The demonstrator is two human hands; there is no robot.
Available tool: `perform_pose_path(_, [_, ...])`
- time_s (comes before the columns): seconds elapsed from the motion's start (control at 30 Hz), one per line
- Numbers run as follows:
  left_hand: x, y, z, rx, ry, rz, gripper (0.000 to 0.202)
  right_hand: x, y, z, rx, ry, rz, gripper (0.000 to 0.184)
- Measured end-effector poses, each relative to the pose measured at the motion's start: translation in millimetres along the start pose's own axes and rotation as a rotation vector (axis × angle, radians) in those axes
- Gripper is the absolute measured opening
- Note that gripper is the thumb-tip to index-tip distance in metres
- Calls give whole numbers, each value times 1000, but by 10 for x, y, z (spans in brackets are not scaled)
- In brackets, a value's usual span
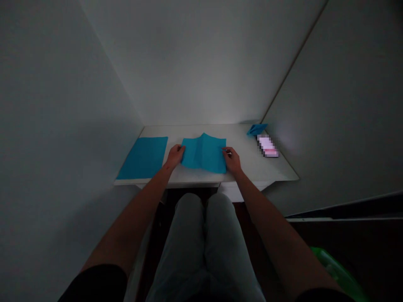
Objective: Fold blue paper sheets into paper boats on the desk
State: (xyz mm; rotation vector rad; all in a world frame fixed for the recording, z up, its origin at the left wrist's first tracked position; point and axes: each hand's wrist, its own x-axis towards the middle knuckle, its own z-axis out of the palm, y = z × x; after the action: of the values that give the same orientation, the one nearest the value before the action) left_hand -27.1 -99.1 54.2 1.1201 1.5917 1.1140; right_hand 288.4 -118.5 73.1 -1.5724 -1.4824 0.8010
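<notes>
A blue paper sheet (204,153) lies in the middle of the white table (248,167), humped along a centre crease. My left hand (175,156) pinches its left edge, fingers closed on the paper. My right hand (232,159) grips its right edge the same way. A second flat blue sheet (143,157) lies to the left, just beside my left hand.
A small folded blue paper shape (257,128) sits at the table's back right, next to a lit phone (268,146). White walls close in on the left, back and right. My knees are under the table's front edge. A green object (336,270) sits low right.
</notes>
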Motion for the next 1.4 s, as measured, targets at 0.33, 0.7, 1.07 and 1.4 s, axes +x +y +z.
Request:
perform_pose_path(0.33, [85,294,-409,598,157,319,27,-19,-41,8,-68,-66,-37,39])
perform_pose_path(0.7, [-704,64,720,658,-273,337,65,-43,-65,-27,-36,104,-17,33])
perform_pose_path(1.07, [-236,-182,-63,665,-389,431,55,-122,-217,56,-600,-407,-397,39])
perform_pose_path(1.4, [-72,-105,-299,1014,-191,-11,96,-168,-270,100,-765,-541,-472,47])
